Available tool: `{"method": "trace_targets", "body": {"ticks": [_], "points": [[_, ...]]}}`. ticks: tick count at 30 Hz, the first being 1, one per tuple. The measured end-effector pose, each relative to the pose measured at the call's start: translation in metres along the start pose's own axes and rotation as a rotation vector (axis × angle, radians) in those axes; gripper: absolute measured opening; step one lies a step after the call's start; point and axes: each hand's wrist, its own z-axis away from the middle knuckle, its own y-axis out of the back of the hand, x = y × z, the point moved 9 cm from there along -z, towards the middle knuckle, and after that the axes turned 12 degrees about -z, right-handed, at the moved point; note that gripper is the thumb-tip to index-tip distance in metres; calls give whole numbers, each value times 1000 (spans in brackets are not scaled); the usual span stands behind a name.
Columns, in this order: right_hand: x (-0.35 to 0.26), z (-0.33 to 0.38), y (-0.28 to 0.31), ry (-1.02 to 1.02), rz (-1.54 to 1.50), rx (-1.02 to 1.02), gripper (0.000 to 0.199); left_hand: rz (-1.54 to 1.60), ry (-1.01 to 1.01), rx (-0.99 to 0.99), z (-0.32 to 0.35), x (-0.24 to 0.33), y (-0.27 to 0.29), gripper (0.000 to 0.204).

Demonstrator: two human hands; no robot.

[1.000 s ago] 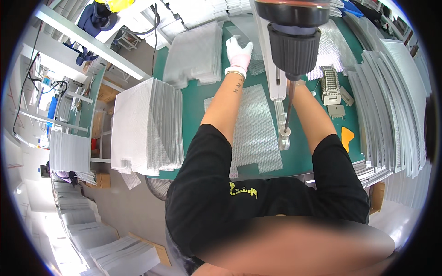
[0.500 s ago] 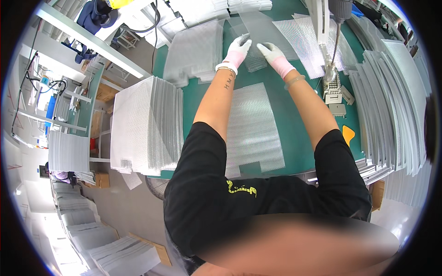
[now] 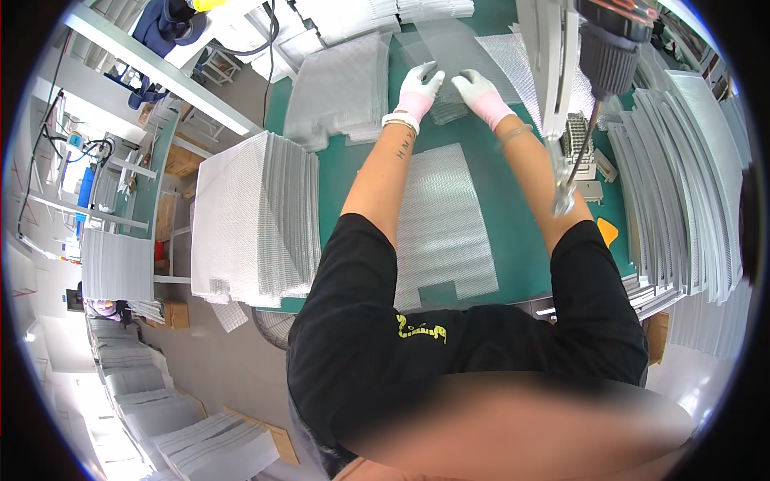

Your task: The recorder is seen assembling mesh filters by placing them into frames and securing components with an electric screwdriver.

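My left hand [image 3: 419,90], in a white and pink glove, is over the far part of the green table. Its fingers and thumb are apart, with nothing visible between them. Close by on its right, my right hand [image 3: 483,96] wears a matching glove, its fingers loosely curved and apart. Beyond and beneath both hands lie thin see-through grey mesh sheets [image 3: 461,46]; whether the fingertips touch them I cannot tell. Between my forearms a notched silvery mesh sheet [image 3: 445,212] rests flat on the table [image 3: 513,240].
A tall stack of mesh sheets [image 3: 241,208] stands at left, a flatter pile [image 3: 337,88] behind it. Many upright sheets [image 3: 674,184] line the right. A grey tool with a rod [image 3: 613,60] hangs over my right forearm, near a metal fixture [image 3: 579,144] and an orange piece [image 3: 607,232].
The hanging grey tool and its pale bar appear larger and their tip now overlaps my right forearm. My hands have shifted slightly, the right one a little lower and to the right.
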Motion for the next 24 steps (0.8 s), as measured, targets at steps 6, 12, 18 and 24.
{"method": "trace_targets", "body": {"ticks": [6,12,18,24], "points": [[-16,-1,28,395,369,130,37,-4,23,-87,7,-17,-22,51],[-31,-39,62,265,507,161,33,-495,-59,19,16,24,-4,53],[-85,38,16,597,588,-106,39,1529,624,-201,16,52,-42,59],[-71,74,72,412,789,129,61,655,72,163,-10,42,25,41]]}}
